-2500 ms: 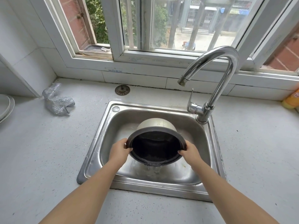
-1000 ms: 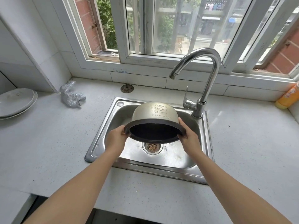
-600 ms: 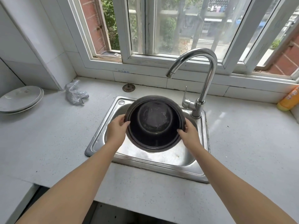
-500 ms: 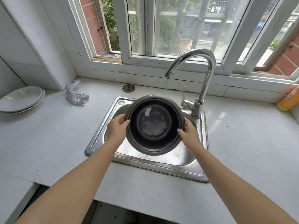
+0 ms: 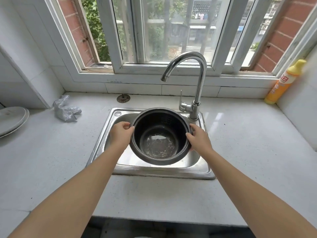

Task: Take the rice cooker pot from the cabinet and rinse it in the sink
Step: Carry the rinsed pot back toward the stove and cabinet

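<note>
Rice cooker pot point(image 5: 160, 140), dark inside with pale scratch marks across its bottom, is held mouth-up above the steel sink point(image 5: 106, 145), tilted a little toward the camera so the whole interior shows. Both bare hands grip it at the rim: the left hand point(image 5: 121, 134) is curled around the left edge with the thumb hooked over the lip, and the right hand point(image 5: 199, 140) clasps the right edge in the same way, fingers wrapped down the outer wall. Whether the base touches the basin is hard to say, since the pot hides what lies under it; it appears lifted clear. A curved chrome faucet point(image 5: 197, 79) rises from the far right corner of the sink, its spout ending above and just beyond the pot's far rim, and no water runs from it. On the pale countertop point(image 5: 51, 160) to the far left lies a crumpled silvery scrubber point(image 5: 66, 109), and farther left, at the frame edge, sits a stack of white plates point(image 5: 12, 120). A small round drain strainer point(image 5: 123, 98) rests on the counter beyond the sink, near the tiled sill. A yellow dish soap bottle point(image 5: 281, 85) leans in the far right corner below the window point(image 5: 164, 31).
</note>
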The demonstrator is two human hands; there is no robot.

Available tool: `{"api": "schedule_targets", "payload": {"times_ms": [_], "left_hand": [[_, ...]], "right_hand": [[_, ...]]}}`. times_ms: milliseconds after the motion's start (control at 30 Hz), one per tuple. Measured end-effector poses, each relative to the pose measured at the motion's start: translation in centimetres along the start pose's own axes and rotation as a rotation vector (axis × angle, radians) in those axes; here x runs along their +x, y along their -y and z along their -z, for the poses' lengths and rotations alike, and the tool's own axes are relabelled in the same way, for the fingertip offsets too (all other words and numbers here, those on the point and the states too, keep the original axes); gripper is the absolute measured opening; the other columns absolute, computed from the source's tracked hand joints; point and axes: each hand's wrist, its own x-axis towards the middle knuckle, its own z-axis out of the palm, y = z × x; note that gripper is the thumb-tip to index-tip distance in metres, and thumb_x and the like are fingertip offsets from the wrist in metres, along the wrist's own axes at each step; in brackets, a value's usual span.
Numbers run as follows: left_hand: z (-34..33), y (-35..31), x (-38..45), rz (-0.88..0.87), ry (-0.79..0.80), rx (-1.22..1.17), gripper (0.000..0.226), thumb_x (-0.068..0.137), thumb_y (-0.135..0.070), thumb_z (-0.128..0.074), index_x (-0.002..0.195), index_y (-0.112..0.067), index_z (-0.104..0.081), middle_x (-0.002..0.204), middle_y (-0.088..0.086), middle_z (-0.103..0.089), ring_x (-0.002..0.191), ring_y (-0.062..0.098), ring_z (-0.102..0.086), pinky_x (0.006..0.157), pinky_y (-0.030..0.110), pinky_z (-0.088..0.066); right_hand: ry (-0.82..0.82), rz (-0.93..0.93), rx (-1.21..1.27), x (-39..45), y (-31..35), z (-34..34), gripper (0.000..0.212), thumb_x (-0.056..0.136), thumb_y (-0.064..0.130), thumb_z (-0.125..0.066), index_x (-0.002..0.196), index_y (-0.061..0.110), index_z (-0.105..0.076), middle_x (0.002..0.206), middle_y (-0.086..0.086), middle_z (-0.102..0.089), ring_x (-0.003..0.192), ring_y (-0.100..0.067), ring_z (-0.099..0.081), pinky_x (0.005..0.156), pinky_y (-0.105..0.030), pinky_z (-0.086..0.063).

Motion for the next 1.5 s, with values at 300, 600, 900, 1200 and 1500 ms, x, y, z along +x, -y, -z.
{"api": "schedule_targets", "payload": {"times_ms": [300,600,900,1200,1500], "left_hand": [[0.3,-1.6,-0.7,-0.090,0.202,-0.066,0.034,0.081,-0.020,-0.066,0.113,-0.008,-0.064,0.107,0.008,-0.069,0.100,0.022,-0.063,0.095,0.039,-0.049],[-2.9,-4.0,-5.7,-0.222,0.523,-0.120,0.030,0.081,-0.022,-0.067,0.108,-0.007,-0.067,0.099,0.010,-0.071,0.091,0.025,-0.067,0.087,0.044,-0.054],[-9.3,-7.8,-16.6,-0.332,0.844,-0.153,0.019,0.078,-0.021,-0.066,0.093,-0.011,-0.072,0.078,0.001,-0.072,0.080,0.022,-0.069,0.082,0.041,-0.056],[-14.6,-9.8,-33.3,-0.454,1.140,-0.104,0.023,0.078,-0.025,-0.063,0.095,-0.014,-0.073,0.091,0.007,-0.075,0.081,0.021,-0.068,0.079,0.037,-0.056],[-16.0,-11.0,-48.9,-0.605,1.397,-0.111,0.016,0.080,-0.021,-0.061,0.068,-0.030,-0.067,0.072,-0.003,-0.071,0.069,0.019,-0.065,0.069,0.034,-0.054]], "right_hand": [[-0.239,-0.134,0.039,-6.0,0.8,0.9,0.038,0.084,0.010,-0.048,0.120,0.016,-0.056,0.087,-0.012,-0.069,0.071,-0.028,-0.066,0.065,-0.041,-0.057],[-0.525,-0.372,0.074,-15.6,-1.9,2.8,0.030,0.084,0.017,-0.051,0.113,0.018,-0.060,0.091,-0.007,-0.071,0.073,-0.024,-0.067,0.069,-0.044,-0.059],[-0.840,-0.560,0.017,-27.9,-5.9,8.0,0.023,0.082,0.018,-0.051,0.097,0.021,-0.068,0.078,-0.006,-0.070,0.075,-0.029,-0.064,0.070,-0.039,-0.053],[-1.077,-0.760,0.099,-44.2,-10.4,12.3,0.018,0.085,0.018,-0.052,0.097,0.014,-0.065,0.075,-0.010,-0.070,0.068,-0.029,-0.062,0.068,-0.049,-0.058],[-1.370,-0.899,0.182,-58.4,-12.9,13.3,0.043,0.088,0.014,-0.057,0.131,0.009,-0.052,0.064,0.011,-0.059,0.045,-0.003,-0.057,0.035,-0.013,-0.042]]}}
